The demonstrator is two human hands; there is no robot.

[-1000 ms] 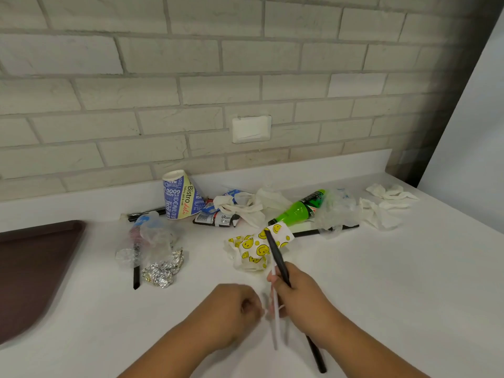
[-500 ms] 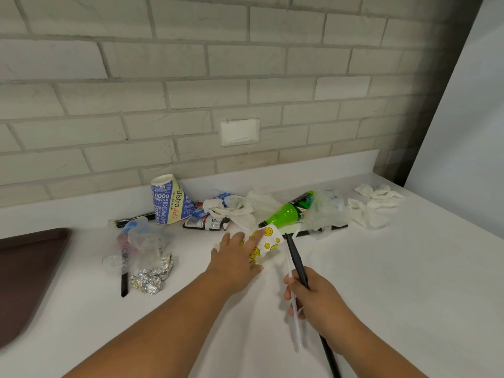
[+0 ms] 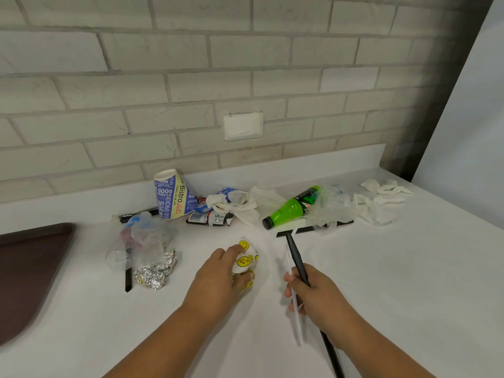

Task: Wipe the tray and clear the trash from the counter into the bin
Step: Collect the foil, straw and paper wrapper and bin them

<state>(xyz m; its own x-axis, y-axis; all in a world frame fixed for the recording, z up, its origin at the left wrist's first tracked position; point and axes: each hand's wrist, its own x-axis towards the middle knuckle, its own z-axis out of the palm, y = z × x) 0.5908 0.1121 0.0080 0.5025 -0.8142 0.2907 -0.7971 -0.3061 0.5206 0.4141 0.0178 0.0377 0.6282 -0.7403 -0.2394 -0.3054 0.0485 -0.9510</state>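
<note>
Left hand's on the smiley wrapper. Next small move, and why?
Probably lift the wrapper off the counter: the left hand grips it, and the right hand is full, holding a black stick and a clear straw. The bin is out of view.

The wrapper [image 3: 244, 260] is showing yellow smiley faces on white. The bottle [image 3: 291, 210] is showing green, the stick [image 3: 296, 255] black, the tray [image 3: 32, 263] dark brown.
</note>
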